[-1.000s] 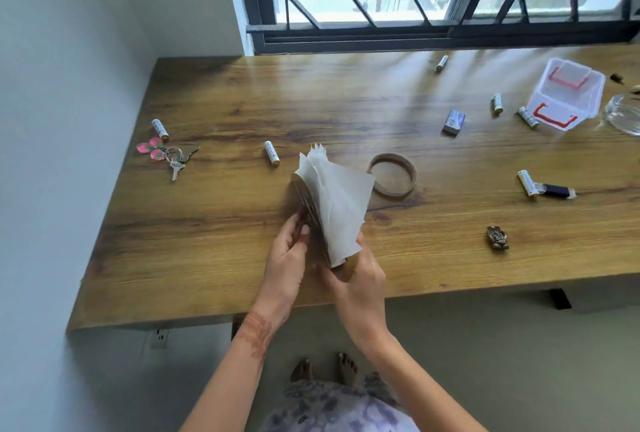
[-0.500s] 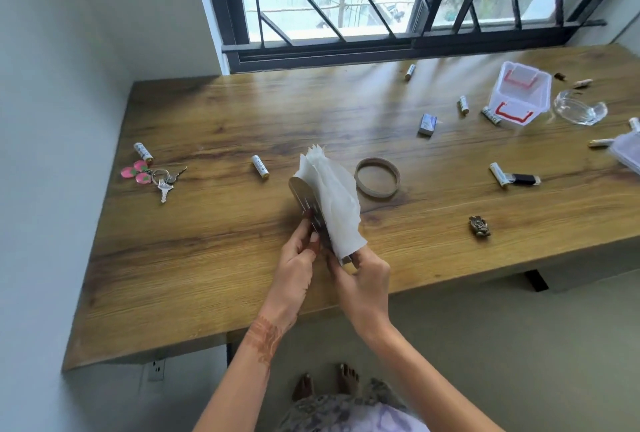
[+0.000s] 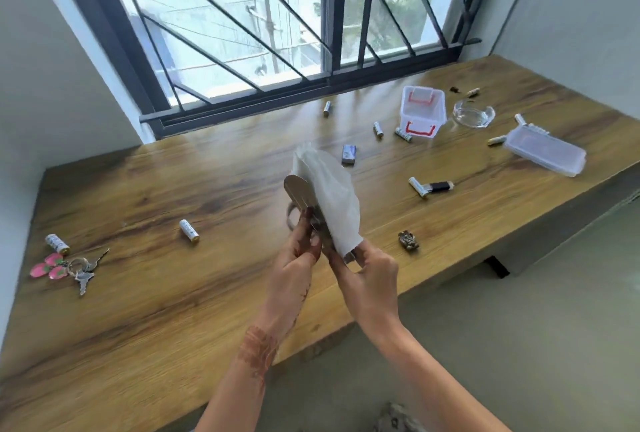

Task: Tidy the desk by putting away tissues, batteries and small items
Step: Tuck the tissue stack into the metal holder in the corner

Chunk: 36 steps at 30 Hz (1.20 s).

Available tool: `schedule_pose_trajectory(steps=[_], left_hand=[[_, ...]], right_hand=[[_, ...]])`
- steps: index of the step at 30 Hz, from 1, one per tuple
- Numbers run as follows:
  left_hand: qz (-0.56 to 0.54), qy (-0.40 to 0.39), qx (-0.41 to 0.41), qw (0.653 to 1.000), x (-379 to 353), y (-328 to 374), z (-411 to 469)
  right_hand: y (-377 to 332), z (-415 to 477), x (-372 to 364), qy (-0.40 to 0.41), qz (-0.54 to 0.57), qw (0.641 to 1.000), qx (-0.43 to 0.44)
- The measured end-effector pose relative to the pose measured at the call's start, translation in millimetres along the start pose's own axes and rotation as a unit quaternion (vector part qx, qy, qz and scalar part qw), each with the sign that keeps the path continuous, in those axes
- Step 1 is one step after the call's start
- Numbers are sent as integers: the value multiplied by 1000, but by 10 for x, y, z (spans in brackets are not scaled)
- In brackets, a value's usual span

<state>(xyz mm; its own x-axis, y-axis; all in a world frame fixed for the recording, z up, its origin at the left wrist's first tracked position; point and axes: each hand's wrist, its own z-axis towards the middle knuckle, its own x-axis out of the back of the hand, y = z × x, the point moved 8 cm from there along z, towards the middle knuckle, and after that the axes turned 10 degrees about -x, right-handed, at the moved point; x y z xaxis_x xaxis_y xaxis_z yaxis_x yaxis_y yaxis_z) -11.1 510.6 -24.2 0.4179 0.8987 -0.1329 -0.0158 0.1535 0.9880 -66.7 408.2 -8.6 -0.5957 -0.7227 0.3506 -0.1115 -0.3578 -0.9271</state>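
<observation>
1. The left hand (image 3: 298, 258) and the right hand (image 3: 367, 269) are close together above the near edge of the wooden desk (image 3: 145, 279), both raised off the surface.
2. The left hand's fingers are closed on the lower part of a flat rounded holder (image 3: 300, 191), which stands tilted, its rounded end up.
3. The right hand pinches the bottom corner of the white tissues (image 3: 332, 196); the tissues lie against the right face of the holder and rise above its top.
4. Behind the left hand's fingers a round ring (image 3: 290, 216) lies on the desk, mostly hidden by the hand and the holder.
5. To the left, a battery (image 3: 189, 231) lies alone, and further left another battery (image 3: 57, 244) lies just beside a bunch of keys (image 3: 83, 270) with pink tags.
6. To the right of the hands lies a small brown ornament (image 3: 408, 240); what it is I cannot tell.
7. Further away lie a battery touching a black object (image 3: 431, 186), and a small blue-grey block (image 3: 349, 154).
8. Near the window stands an open clear box with red handles (image 3: 421, 109), with batteries beside it, a glass dish (image 3: 473, 114) and a flat clear case (image 3: 544, 150).
</observation>
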Motion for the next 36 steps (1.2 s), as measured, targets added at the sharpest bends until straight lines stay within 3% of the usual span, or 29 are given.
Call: schedule_pose_trajectory(steps=[7,19,36], left_hand=[[-5,-83,-26,996,-1037,96,430],[-12,-118,-51,992,-3028,-94,1428],[-10,-232,-21,972,-4716,-541,3790]], right_hand=[[154,577,896,34,-8,999,20],[670,1902,2594,48,-46,997,26],[1418,4287,3658,122,-49,991,-20]])
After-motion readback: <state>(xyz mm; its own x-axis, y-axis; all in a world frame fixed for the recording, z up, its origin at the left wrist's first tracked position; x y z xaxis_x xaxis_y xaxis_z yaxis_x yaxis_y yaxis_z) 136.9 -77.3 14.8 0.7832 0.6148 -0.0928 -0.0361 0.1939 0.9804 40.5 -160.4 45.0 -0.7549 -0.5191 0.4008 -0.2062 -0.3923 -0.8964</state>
